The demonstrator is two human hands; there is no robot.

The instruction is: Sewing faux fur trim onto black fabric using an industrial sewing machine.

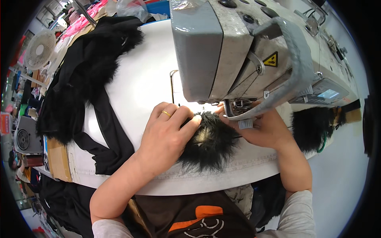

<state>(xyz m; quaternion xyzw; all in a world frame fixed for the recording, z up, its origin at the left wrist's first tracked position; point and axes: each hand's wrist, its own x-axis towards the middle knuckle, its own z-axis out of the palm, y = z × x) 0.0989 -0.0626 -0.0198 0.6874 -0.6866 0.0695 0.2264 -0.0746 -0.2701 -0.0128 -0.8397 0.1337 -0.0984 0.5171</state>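
Observation:
A piece of black fur (216, 144) with a pale patch showing lies on the white sewing table (139, 79), right at the sewing machine (198, 51). On its left edge my left hand (168, 133) is closed, thumb and fingers pressed onto the fur close to the needle area. My right hand (264, 125) reaches under the machine's grey padded loop (293, 67) and touches the fur's right side. Part of its fingers is hidden behind that loop and the presser parts (240, 105). The needle itself is hard to make out under the bright lamp.
A black garment with fur trim (91, 67) covers the table's left side. More black fur (311, 129) lies at the right, below a small control panel (329, 94). A thin metal bar (172, 85) stands left of the machine head. A white fan (39, 49) is at far left.

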